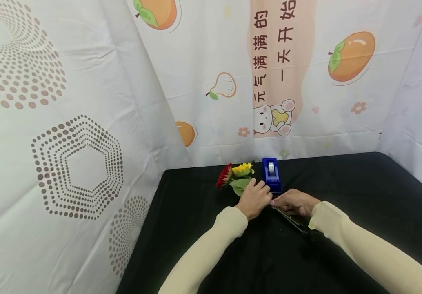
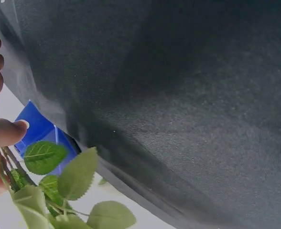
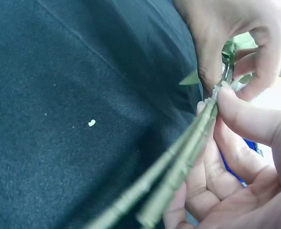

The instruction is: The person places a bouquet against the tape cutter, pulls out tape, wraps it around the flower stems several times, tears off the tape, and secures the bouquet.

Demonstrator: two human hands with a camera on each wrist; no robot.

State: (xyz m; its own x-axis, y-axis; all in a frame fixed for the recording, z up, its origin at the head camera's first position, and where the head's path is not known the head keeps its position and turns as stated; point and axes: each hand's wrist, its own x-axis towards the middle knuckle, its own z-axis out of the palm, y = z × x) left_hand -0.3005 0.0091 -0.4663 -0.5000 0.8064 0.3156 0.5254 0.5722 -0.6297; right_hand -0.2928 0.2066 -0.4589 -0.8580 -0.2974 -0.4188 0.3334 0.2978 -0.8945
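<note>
A red flower and a yellow flower lie together with green leaves beyond my left hand. That hand grips their stems just below the leaves. My right hand pinches the same stems between thumb and fingers, close beside the left. At the pinch a whitish, clear wrap like tape shows around the stems. Lower down, the stem ends spread apart and point back toward me. Part of the stems is hidden inside the left fingers.
A blue tape dispenser with a roll stands just behind the hands. Black cloth covers the table, and a small pale scrap lies on it. Printed white curtains hang behind and at the sides.
</note>
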